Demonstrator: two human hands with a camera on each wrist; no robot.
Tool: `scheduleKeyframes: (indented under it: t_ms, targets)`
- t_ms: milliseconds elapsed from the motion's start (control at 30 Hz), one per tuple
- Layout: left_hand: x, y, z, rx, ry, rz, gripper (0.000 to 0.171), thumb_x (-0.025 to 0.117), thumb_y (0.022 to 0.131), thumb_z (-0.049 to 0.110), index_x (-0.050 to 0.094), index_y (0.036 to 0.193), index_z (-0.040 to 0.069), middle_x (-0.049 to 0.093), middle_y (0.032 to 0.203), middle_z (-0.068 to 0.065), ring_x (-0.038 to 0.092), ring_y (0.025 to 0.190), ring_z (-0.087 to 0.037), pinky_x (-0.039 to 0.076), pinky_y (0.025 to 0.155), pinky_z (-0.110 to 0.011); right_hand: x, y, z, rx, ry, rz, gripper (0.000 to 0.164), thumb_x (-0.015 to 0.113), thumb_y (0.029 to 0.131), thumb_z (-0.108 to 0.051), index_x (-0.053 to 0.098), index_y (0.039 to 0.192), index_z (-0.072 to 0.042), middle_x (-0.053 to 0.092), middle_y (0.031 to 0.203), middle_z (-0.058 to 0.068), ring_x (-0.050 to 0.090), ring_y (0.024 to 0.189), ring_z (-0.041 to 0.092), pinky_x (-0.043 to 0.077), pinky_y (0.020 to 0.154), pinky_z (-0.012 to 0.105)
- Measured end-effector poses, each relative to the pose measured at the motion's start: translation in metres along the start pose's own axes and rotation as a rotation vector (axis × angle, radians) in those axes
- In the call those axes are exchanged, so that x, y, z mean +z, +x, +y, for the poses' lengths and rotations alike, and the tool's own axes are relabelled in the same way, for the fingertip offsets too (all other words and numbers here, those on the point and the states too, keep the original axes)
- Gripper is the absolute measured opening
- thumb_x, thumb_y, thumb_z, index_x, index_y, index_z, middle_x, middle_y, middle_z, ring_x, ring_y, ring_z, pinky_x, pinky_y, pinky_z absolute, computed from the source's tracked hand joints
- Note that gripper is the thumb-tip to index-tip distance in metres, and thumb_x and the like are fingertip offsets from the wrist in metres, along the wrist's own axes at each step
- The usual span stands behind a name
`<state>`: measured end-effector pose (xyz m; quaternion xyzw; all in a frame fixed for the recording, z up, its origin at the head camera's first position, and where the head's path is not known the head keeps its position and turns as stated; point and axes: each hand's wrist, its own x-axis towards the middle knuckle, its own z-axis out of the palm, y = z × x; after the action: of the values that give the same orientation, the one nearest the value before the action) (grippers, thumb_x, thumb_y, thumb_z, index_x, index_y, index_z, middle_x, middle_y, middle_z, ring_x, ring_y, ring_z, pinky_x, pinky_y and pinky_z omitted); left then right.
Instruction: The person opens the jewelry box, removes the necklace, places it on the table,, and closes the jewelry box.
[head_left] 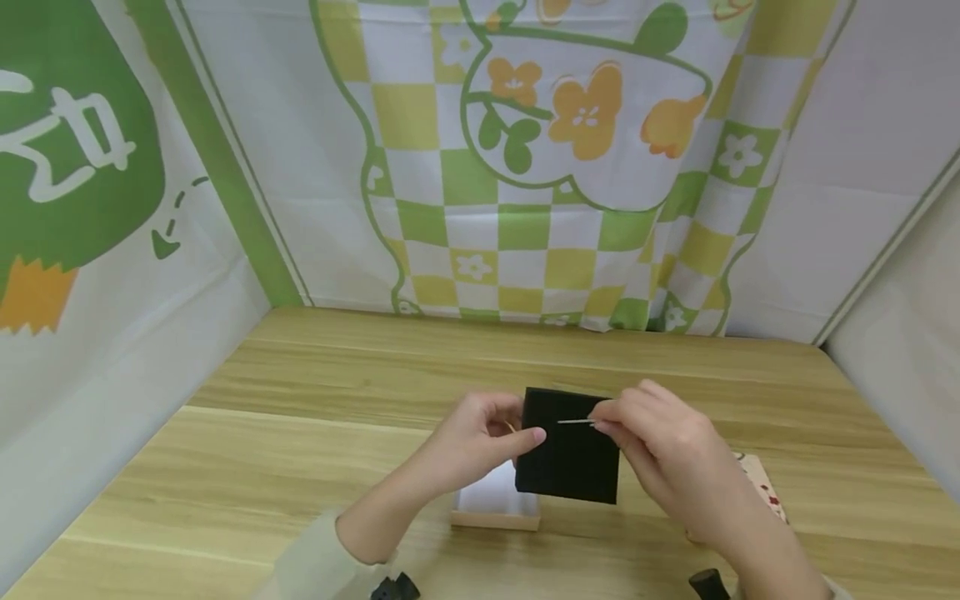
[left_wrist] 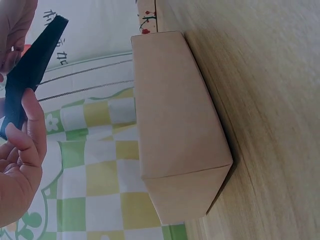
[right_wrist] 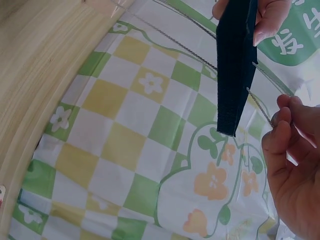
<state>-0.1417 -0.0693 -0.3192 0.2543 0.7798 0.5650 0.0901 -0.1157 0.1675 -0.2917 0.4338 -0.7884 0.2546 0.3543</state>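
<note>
head view shows a black foam pad (head_left: 570, 454) held upright above a small box (head_left: 495, 508) on the tabletop (head_left: 300, 467). left hand (head_left: 472, 446) grips its edge; right hand (head_left: 660, 437) fingers pinch a thin needle (head_left: 576, 422) against it. a loose pinch could drop or prick.

My head camera looks forward and down over the counter (head_left: 300, 467). Both wrist cameras sit close and sideways, sharing the black foam pad (left_wrist: 27, 75) and checked curtain (right_wrist: 125, 150).
</note>
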Motion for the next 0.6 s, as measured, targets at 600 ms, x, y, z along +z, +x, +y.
scheduleKeyframes:
  t_ms: [600]
  targets:
    - [0.0034, 0.0004, -0.0015, -0.054, 0.015, -0.002, 0.018, 0.065, 0.093, 0.015, 0.064, 0.080, 0.003, 0.061, 0.065, 0.001, 0.057, 0.058, -0.010, 0.034, 0.051, -0.021, -0.0018, 0.0031, 0.0033, 0.073, 0.086, 0.151, 0.034, 0.051, 0.103, -0.030, 0.071, 0.089, -0.007, 0.065, 0.079, -0.002, 0.045, 0.068, -0.001, 0.039, 0.059, 0.008]
